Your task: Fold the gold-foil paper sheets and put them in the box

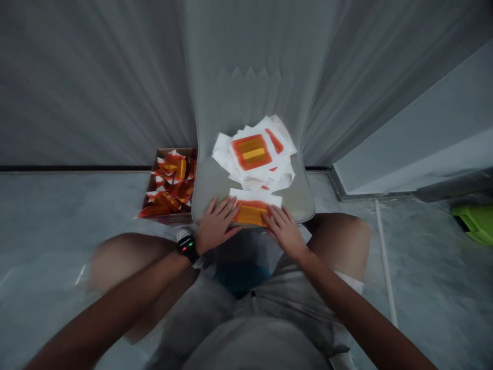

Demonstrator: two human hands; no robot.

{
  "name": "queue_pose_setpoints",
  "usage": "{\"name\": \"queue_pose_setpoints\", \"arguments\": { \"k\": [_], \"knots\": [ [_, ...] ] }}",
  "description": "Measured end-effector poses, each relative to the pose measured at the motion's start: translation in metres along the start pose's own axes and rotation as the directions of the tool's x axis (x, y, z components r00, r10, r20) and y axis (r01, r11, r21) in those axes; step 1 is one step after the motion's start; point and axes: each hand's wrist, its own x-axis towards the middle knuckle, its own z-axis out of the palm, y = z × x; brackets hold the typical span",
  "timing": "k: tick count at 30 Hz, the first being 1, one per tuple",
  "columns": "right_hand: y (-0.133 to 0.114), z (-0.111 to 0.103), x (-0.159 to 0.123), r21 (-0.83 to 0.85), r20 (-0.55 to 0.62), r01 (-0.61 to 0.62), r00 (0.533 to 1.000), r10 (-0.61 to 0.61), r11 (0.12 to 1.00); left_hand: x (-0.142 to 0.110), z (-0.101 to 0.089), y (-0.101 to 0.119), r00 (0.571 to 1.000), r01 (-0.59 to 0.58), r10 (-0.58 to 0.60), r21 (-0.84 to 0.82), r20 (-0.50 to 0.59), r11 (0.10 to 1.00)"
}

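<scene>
Sheet (252, 213): one, paper, white along its far side, orange print toward its near side. Location: centre of the frame, a little below the middle, at the near edge of the seat of a grey chair (210, 190). Whether it is already doubled over cannot be told.

Left hand (217, 226): fingers laid over the left end of the sheet; dark watch (187, 246) at the wrist. Grip: fingers extended; whether the thumb pinches the near edge from below cannot be told.

Right hand (285, 230): fingers on the right end of the sheet. Grip: fingers outstretched, thumb side hidden; pinching or only pressing cannot be told.

Pile of printed sheets (223, 149): loose, overlapping, askew, on the chair just beyond the sheet; topmost print orange with a yellow bar.

Box (180, 219): open, left of centre, beside the chair, filled with crumpled or folded orange-and-white pieces (179, 167).

Green item (475, 223): right edge of the frame, partly cut off, kind unclear.

Step in hand, as judged: lining up or creasing the single sheet, both ends steadied. Next move, as judged: calls for even pressure from both hands and edges kept parallel, lest the crease run crooked.
</scene>
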Motion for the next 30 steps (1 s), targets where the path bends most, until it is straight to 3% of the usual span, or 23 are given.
{"name": "queue_pose_setpoints", "arguments": {
  "k": [3, 8, 11, 14, 18, 21, 25, 27, 30],
  "knots": [
    [0.007, -0.003, -0.001, 0.010, -0.026, 0.063, 0.998, -0.062, 0.998, -0.010, 0.004, 0.001, 0.998, 0.016, -0.015, 0.007, -0.058, 1.000],
    [0.020, -0.010, 0.000, 0.044, -0.020, 0.180, 0.984, -0.179, 0.983, -0.015, 0.010, -0.005, 0.982, -0.143, 0.137, -0.039, -0.129, 0.989],
    [0.025, -0.019, 0.001, 0.118, -0.039, 0.191, 0.981, -0.188, 0.975, -0.019, 0.012, -0.009, 0.969, -0.178, 0.161, -0.080, -0.188, 0.981],
    [0.026, -0.025, 0.004, 0.263, -0.088, 0.118, 0.991, -0.098, 0.958, -0.021, 0.010, -0.013, 0.967, -0.164, 0.126, -0.161, -0.223, 0.973],
    [0.022, -0.022, 0.010, 0.458, -0.107, -0.098, 0.981, 0.164, 0.884, -0.014, 0.007, -0.014, 0.982, -0.071, 0.023, -0.255, -0.186, 0.964],
    [0.018, -0.010, 0.017, 0.506, -0.116, -0.269, 0.920, 0.374, 0.820, 0.002, 0.009, -0.012, 0.969, 0.091, -0.151, -0.288, -0.193, 0.953],
    [0.013, 0.005, 0.035, 0.446, -0.160, -0.397, 0.846, 0.508, 0.802, 0.022, 0.013, -0.010, 0.918, 0.254, -0.318, -0.266, -0.236, 0.930],
    [0.010, 0.011, 0.045, 0.357, -0.181, -0.445, 0.830, 0.528, 0.821, 0.026, 0.013, -0.009, 0.918, 0.263, -0.310, -0.204, -0.249, 0.943],
    [0.007, 0.015, 0.053, 0.247, -0.205, -0.505, 0.807, 0.554, 0.827, 0.024, 0.013, -0.006, 0.971, 0.117, -0.140, -0.126, -0.192, 0.985]
  ]
}}
